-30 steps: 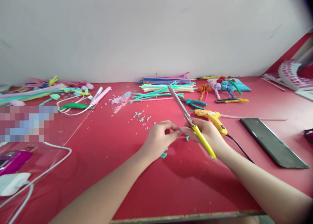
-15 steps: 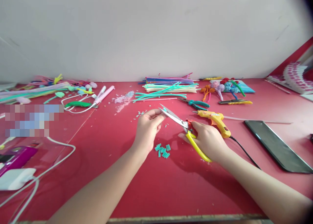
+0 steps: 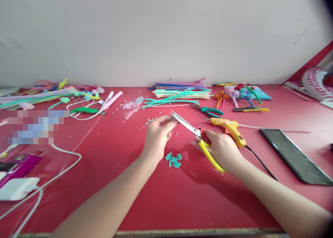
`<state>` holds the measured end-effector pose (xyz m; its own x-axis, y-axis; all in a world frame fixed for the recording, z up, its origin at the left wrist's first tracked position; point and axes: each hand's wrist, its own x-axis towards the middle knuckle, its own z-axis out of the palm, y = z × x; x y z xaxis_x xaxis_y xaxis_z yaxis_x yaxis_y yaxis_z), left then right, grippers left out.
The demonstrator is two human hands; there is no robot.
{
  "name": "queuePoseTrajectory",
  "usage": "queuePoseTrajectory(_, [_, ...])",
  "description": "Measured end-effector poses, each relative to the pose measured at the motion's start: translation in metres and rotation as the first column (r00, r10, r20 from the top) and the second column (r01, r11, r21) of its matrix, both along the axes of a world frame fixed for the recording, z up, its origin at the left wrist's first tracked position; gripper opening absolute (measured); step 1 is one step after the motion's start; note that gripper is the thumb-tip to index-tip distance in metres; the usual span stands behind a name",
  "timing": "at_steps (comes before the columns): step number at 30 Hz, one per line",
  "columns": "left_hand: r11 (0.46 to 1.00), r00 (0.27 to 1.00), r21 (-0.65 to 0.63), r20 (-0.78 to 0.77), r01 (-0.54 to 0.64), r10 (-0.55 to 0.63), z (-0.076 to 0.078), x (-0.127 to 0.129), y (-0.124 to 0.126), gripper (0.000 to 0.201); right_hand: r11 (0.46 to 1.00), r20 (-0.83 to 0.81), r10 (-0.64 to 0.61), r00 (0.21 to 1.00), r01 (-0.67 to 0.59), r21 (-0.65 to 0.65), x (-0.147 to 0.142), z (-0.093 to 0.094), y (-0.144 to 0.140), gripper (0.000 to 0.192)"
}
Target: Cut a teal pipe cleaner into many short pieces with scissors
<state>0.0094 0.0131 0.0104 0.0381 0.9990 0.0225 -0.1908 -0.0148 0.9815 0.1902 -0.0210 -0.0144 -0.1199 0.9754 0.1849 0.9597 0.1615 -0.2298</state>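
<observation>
Wall and table: pale grey wall [image 3: 130,36] behind, red table [image 3: 203,203] below, supplies spread along its far side.
Left hand: my left hand [image 3: 156,135] is raised over the table, thumb and fingers pinched together on a teal strip [image 3: 175,115]; only a sliver shows, so I cannot tell its length.
Right hand: my right hand [image 3: 223,146] is wrapped round the yellow handles [image 3: 211,158] of the scissors [image 3: 196,131], fingers clamped on them.
Blades: they reach right to my left fingertips and look slightly parted. Closing them this near could nip skin, the cause being so short a hold.
Pinch: the strip is probably soft, so a slack grip could let it twist, fold between the blades or drop.
Teal pieces: a loose cluster of teal pieces [image 3: 177,164] lies on the table between my forearms. They look light; a brush of my left wrist could scatter them.
Glue gun: the yellow glue gun [image 3: 230,125] lies just beyond my right knuckles. I cannot tell whether it is hot; if so, a careless reach could burn me.
Cord: its black cord [image 3: 260,162] runs beside my right forearm; snagging it could drag the gun.
</observation>
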Motion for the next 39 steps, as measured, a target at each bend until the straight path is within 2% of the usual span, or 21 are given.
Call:
queuePoseTrajectory(17, [1.000, 0.999, 0.026, -0.034, 0.009, -0.008, 0.000, -0.001, 0.001, 0.017, 0.999, -0.009, -0.038, 0.999, 0.038, -0.014, 0.005, -0.004, 0.004, 0.033])
queuePoseTrajectory(21, [0.999, 0.997, -0.013, -0.067, 0.030, -0.031, -0.003, 0.001, 0.001, 0.019, 0.997, -0.157, -0.051, 0.986, 0.042, -0.057, 0.007, -0.004, 0.006, 0.036])
queuePoseTrajectory(23, [0.993, 0.986, -0.034, -0.120, 0.116, -0.119, -0.007, 0.004, -0.001, 0.020, 0.994, -0.304, -0.049, 0.951, 0.017, -0.105, 0.006, -0.002, 0.007, 0.034])
queuePoseTrajectory(26, [0.958, 0.933, -0.067, -0.215, 0.280, -0.288, -0.013, 0.009, -0.005, 0.021, 0.979, -0.513, -0.089, 0.854, -0.020, -0.204, 0.003, 0.005, 0.005, 0.028])
queuePoseTrajectory(30, [0.911, 0.856, -0.101, -0.314, 0.400, -0.410, -0.019, 0.012, -0.009, 0.024, 0.966, -0.698, -0.097, 0.710, -0.100, -0.237, 0.001, 0.015, 0.002, 0.017])
queuePoseTrajectory(33, [0.887, 0.812, -0.099, -0.367, 0.451, -0.454, -0.018, 0.013, -0.011, 0.026, 0.957, -0.743, -0.091, 0.664, -0.147, -0.248, 0.001, 0.018, 0.001, 0.013])
queuePoseTrajectory(39, [0.894, 0.797, -0.068, -0.427, 0.443, -0.427, -0.014, 0.016, -0.015, 0.025, 0.953, -0.744, -0.092, 0.662, -0.157, -0.257, 0.000, 0.016, -0.001, 0.008])
